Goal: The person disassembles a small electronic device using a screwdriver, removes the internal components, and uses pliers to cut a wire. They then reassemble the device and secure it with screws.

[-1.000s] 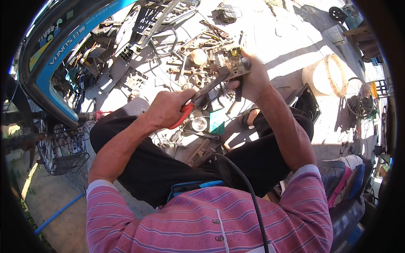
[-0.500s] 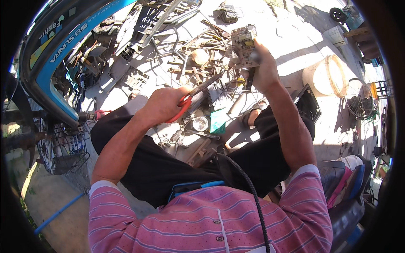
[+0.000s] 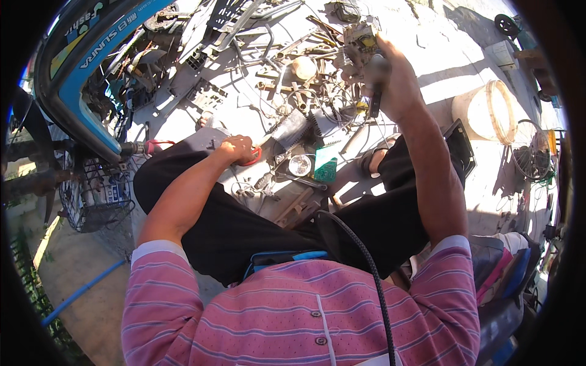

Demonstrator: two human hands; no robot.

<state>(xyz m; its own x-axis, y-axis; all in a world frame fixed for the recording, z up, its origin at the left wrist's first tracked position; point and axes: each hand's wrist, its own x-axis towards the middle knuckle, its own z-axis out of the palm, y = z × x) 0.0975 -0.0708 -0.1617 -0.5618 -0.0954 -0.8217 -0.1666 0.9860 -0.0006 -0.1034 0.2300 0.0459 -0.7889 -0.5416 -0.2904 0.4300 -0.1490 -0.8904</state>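
Left hand point(image 3: 237, 148) curled round red-handled tool point(image 3: 257, 157) (far end indistinct — cannot tell whether parted); right hand point(image 3: 400, 85), well apart, gripping circuit board point(image 3: 360, 40) by one side, out over metal scrap point(image 3: 294, 93) — likely for clearance; green board point(image 3: 325, 166) beside round shiny piece point(image 3: 300, 165)
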